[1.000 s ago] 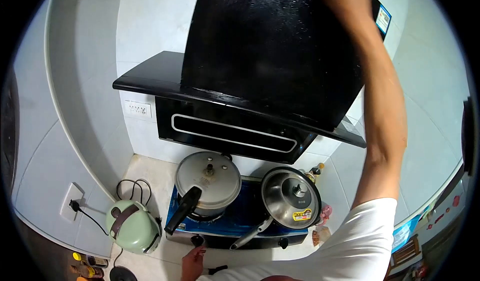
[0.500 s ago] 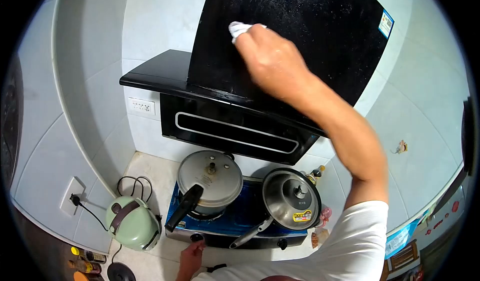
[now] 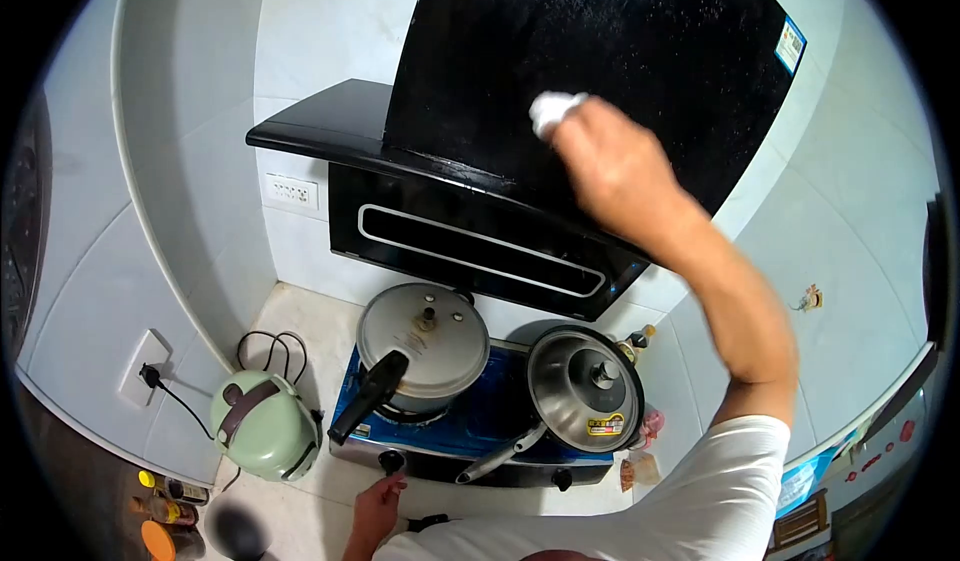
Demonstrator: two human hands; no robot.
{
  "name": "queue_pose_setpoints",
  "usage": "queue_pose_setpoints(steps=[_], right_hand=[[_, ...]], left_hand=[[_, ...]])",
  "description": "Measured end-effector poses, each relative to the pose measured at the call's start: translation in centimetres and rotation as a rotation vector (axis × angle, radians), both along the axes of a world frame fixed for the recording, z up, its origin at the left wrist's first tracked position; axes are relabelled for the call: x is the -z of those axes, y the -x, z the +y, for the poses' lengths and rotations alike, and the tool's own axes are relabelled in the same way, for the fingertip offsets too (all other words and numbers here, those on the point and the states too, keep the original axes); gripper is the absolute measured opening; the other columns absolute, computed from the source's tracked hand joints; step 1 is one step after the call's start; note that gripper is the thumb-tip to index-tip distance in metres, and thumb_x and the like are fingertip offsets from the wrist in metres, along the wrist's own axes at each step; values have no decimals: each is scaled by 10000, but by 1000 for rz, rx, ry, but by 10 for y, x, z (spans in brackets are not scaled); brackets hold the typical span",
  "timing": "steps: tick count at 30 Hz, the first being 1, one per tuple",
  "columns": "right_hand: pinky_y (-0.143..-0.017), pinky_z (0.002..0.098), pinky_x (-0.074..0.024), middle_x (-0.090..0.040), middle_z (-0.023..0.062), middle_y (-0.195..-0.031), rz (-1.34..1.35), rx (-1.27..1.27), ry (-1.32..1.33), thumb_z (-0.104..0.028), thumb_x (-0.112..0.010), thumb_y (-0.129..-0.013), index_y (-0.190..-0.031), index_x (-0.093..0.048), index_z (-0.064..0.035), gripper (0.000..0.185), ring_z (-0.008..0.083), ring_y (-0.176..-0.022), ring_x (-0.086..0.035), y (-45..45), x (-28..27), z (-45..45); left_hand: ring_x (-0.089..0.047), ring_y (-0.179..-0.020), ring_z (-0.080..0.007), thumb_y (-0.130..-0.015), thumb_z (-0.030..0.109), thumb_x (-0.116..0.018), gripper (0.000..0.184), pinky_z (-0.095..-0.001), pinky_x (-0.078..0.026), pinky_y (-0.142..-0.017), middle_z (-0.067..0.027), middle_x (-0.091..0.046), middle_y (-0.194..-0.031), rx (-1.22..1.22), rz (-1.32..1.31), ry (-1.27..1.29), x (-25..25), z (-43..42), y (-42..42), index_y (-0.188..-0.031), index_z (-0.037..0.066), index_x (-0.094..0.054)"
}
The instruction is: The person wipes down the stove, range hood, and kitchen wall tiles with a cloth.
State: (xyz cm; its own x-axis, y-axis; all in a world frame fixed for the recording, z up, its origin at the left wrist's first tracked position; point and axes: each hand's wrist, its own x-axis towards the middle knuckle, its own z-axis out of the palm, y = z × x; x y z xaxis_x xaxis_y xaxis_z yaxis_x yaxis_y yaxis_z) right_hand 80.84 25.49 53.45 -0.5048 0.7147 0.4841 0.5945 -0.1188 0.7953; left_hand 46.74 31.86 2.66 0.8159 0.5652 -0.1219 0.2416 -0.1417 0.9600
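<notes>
My right hand [image 3: 615, 166] is closed around a white cloth [image 3: 556, 111], held against or just in front of the black range hood panel [image 3: 480, 71]. Wet streaks and droplets show on the panel's upper part. The hand is a little blurred by motion. Low down, my left hand [image 3: 376, 509] is beside the front edge of the gas stove [image 3: 460, 469], just below a stove knob [image 3: 392, 461]. Its fingers are curled together, and whatever they may hold is hidden.
On the stove stand a pressure cooker [image 3: 420, 346] and a lidded pan [image 3: 565, 401], their handles pointing forward. A green rice cooker [image 3: 262, 431] is plugged in at the left. Bottles [image 3: 165, 511] stand at lower left. Wall sockets [image 3: 292, 192] are below the hood.
My right hand has moved right and down across the panel with the white cloth. The view has shifted slightly. My left hand stays near the stove's front edge.
</notes>
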Motion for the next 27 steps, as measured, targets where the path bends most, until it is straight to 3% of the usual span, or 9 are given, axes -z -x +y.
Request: queue_pose_setpoints(steps=[3, 5, 6, 9, 12, 16, 21, 26, 27], right_hand=[[-585, 375, -562, -633, 150, -902, -258, -10, -194, -34, -623, -845, -986, -605, -46, 142, 293, -792, -676, -16, -91, -10], [-677, 486, -482, -594, 238, -811, -66, 31, -459, -29, -560, -902, -873, -565, 7, 47, 448, -774, -588, 7, -135, -8], [-658, 470, -486, -565, 209, -802, -112, -58, -426, -16, -579, -879, -871, -551, -4, 31, 413, -740, -583, 10, -136, -8], [-682, 427, -562, -626, 167, -890, -53, 2, -275, 64, -638, -806, -973, -611, -40, 199, 372, -783, -647, -17, -73, -15], [-612, 392, -573, -588, 168, -846, 116, 8, 51, -6, -643, -821, -953, -578, 5, 148, 315, -755, -650, 0, 28, -26], [-599, 376, -583, -589, 177, -831, 176, 75, 166, -45, -619, -865, -926, -575, 34, 109, 306, -759, -661, 14, 16, -25], [-554, 377, -542, -532, 127, -775, 76, -136, 51, -83, -600, -849, -849, -542, -42, 71, 277, -723, -643, 23, 1, 51], [-559, 340, -562, -601, 134, -768, 219, -138, 177, -52, -629, -812, -839, -592, -4, 67, 264, -703, -658, 28, 46, 56], [-571, 330, -567, -584, 126, -753, 104, -372, 63, -32, -637, -801, -836, -587, -6, 66, 266, -698, -658, 11, 50, 41]], left_hand=[[-719, -879, -160, -981, 30, -531, 311, -290, -554, -789, -102, -765, -1018, -22, -45, -92, 6, -1, 9, -1248, 73, -684], [-718, -886, -158, -977, 19, -531, 315, -286, -554, -789, -107, -764, -1017, -44, -62, -45, 11, -4, 9, -1249, 65, -682], [-717, -892, -156, -973, 9, -531, 318, -282, -555, -789, -113, -764, -1017, -68, -85, -1, 13, -6, 10, -1250, 57, -680], [-719, -898, -167, -968, 4, -534, 313, -280, -557, -787, -125, -763, -1022, -56, -44, 86, 0, -14, 6, -1240, 45, -683], [-721, -885, -168, -969, 12, -535, 309, -286, -558, -789, -121, -764, -1022, -26, -65, 68, 8, -21, 3, -1237, 49, -685], [-724, -877, -176, -980, 37, -546, 286, -298, -558, -794, -125, -765, -1025, -3, -70, 19, 10, -24, 6, -1229, 51, -686], [-734, -899, -208, -980, 61, -580, 250, -314, -560, -808, -133, -763, -1034, -26, -101, -45, 14, -32, -7, -1202, 48, -694], [-737, -919, -218, -981, 56, -568, 261, -322, -562, -818, -130, -763, -1023, 32, -135, -40, -6, -57, -21, -1211, 51, -691], [-737, -923, -218, -984, 57, -562, 267, -323, -562, -822, -128, -764, -1022, 44, -135, 1, -1, -63, -21, -1219, 53, -689]])
